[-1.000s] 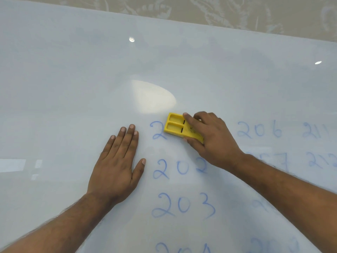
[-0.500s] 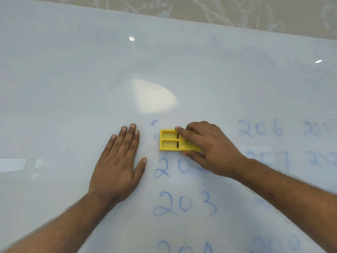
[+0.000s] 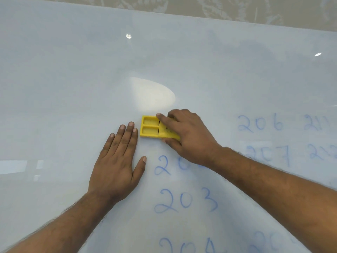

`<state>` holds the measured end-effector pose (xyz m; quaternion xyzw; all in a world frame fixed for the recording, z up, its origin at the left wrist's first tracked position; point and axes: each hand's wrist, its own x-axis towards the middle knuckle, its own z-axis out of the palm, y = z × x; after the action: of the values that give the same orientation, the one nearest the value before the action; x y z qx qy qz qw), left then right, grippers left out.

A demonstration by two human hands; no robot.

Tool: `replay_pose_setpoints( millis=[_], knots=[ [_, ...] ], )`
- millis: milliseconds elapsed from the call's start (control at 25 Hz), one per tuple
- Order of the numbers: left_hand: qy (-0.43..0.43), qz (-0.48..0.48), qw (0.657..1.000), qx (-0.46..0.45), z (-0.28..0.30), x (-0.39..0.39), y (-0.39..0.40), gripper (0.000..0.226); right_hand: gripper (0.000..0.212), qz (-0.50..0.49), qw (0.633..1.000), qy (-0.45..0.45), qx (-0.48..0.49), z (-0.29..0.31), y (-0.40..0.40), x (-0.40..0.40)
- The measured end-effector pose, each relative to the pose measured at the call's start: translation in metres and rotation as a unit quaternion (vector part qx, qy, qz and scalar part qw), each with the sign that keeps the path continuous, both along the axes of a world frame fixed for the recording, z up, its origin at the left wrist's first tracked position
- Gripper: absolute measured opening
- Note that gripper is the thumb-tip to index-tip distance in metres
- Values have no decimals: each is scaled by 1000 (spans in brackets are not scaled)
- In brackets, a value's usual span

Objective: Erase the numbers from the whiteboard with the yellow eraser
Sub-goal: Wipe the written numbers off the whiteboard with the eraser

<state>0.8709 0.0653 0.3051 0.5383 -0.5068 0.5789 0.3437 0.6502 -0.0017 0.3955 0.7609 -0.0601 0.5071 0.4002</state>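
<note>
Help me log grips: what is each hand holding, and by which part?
Right hand grips the yellow eraser at its right end; left hand lies flat, holding nothing.

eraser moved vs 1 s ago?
Yes. The yellow eraser slid left across the whiteboard, now close beside the fingertips of the flat left hand, which stayed put. Right hand holds it.

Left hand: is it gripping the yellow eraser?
No. The left hand lies flat and open on the whiteboard, apart from the yellow eraser, which the right hand holds.
</note>
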Motion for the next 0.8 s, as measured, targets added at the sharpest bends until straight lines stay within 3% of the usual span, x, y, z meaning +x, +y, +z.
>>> replay_pose_setpoints(
  millis=[200, 440, 680, 800],
  knots=[
    [1, -2, 1000, -2, -2, 1, 1, 73, 58, -25, 998, 53, -22, -12, -11, -30],
    [2, -4, 1000, -5, -2, 1, 1, 72, 60, -8, 999, -44, 20, 19, -2, -10],
    [6, -4, 1000, -3, -3, 1, 2, 69, 58, -4, 1000, 25, -1, -9, -6, -18],
    [6, -1, 1000, -6, -4, 1, 1, 68, 59, -22, 1000, -4, 8, -9, -21, -53]
  ],
)
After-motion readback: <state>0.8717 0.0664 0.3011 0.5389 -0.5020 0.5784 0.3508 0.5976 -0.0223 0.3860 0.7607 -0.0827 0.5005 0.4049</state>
